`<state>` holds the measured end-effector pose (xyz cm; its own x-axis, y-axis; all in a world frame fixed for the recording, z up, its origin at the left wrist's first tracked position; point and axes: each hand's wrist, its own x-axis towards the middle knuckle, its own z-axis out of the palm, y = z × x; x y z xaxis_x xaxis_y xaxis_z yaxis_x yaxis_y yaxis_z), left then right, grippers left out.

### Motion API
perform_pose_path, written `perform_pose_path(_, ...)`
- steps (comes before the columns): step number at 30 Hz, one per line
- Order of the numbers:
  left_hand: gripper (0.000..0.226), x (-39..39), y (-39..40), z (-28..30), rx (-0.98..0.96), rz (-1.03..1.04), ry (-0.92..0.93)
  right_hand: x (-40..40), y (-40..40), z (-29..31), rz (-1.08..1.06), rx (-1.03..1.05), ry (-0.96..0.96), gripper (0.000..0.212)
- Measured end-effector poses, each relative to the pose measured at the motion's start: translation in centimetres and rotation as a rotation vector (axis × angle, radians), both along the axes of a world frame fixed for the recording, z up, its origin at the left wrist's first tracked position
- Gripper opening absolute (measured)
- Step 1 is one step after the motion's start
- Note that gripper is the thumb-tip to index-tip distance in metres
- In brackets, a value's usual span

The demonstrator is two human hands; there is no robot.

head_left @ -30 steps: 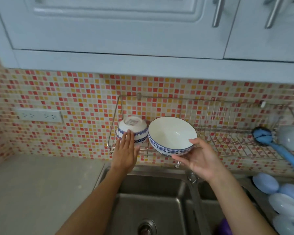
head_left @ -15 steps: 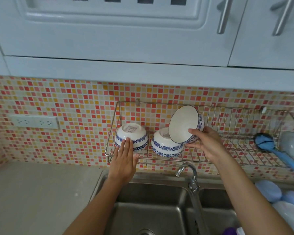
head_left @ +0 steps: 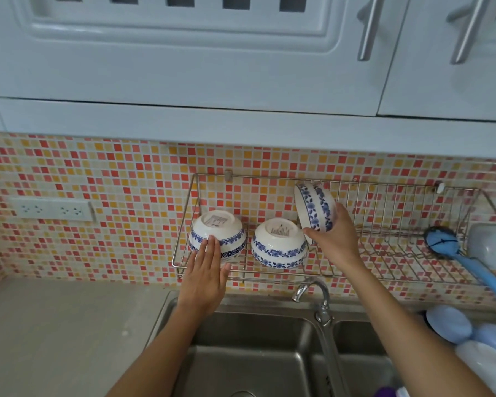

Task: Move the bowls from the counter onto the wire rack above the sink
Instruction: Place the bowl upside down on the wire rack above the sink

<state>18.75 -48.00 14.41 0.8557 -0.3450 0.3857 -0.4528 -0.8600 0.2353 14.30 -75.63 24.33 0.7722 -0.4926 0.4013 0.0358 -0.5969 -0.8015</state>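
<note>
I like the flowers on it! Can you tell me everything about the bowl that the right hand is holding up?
The held bowl looks like glazed white ceramic with bands of blue flowers round its outside. It is tipped on its side, mouth turned left, above the wire rack, just right of the middle bowl. The right hand grips it from below, fingers curled round its side. Whether it touches the rack cannot be told.

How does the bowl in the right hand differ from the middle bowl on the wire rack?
The held bowl is tipped on its side, while the middle bowl sits upside down, foot ring up. The right hand grips the held bowl; nothing touches the middle bowl. The held bowl is raised above the wire rack, and the middle bowl rests on it. Both are white with blue floral bands.
</note>
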Motion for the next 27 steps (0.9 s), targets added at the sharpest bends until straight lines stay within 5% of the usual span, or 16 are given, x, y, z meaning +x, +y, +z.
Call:
perform_pose_path(3, 0.079, 0.0, 0.1, 0.1, 0.008, 0.001, 0.008, 0.5, 0.5, -0.6, 0.0, -0.105, 0.057, 0.096)
perform_pose_path(14, 0.073, -0.1, 0.1, 0.1, 0.034, 0.018, 0.01, 1.6, 3.5, -2.7, 0.113, -0.704, 0.229, 0.099)
perform_pose_path(27, 0.072, 0.1, 0.1, 0.1, 0.047, 0.016, 0.023, 3.0, 3.5, -3.9, 0.226, -0.98, 0.313, 0.095)
